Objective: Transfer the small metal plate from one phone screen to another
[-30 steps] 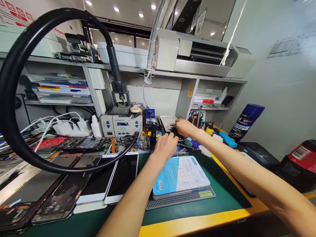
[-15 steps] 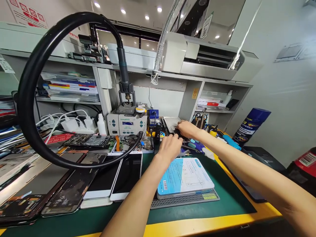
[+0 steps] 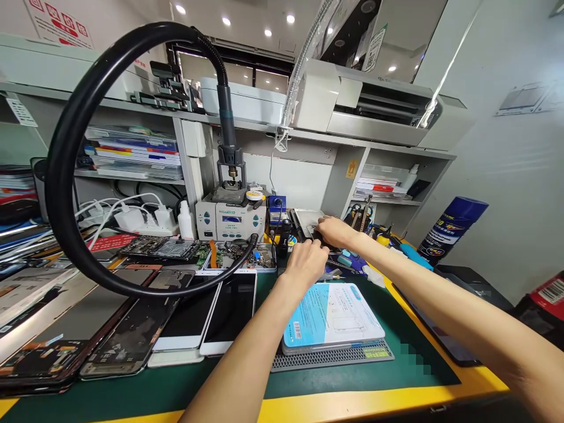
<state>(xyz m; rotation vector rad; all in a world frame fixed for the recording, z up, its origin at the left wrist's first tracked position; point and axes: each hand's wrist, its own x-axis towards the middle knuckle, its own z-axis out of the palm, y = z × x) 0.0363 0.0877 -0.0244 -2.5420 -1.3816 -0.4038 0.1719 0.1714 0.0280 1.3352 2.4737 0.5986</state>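
Both my hands reach to the back of the green mat, beyond a blue and white flat box (image 3: 335, 314) on a grey perforated pad (image 3: 326, 357). My left hand (image 3: 307, 260) has its fingers curled down beside a black cylinder (image 3: 284, 237); what its fingertips hold, if anything, is hidden. My right hand (image 3: 335, 231) is a little farther back, fingers bent together at the edge of a pale tray (image 3: 307, 220) and dark items. What lies under its fingers I cannot make out.
A thick black hose (image 3: 59, 147) loops over phones at the left, up to a soldering station (image 3: 231, 220). White-framed phones (image 3: 233, 308) lie left of my left forearm. A blue spray can (image 3: 452, 229) stands at the right.
The whole view has shifted slightly, so most things sit a little farther right. My hands stay at the same spot, with hardly any change in their fingers.
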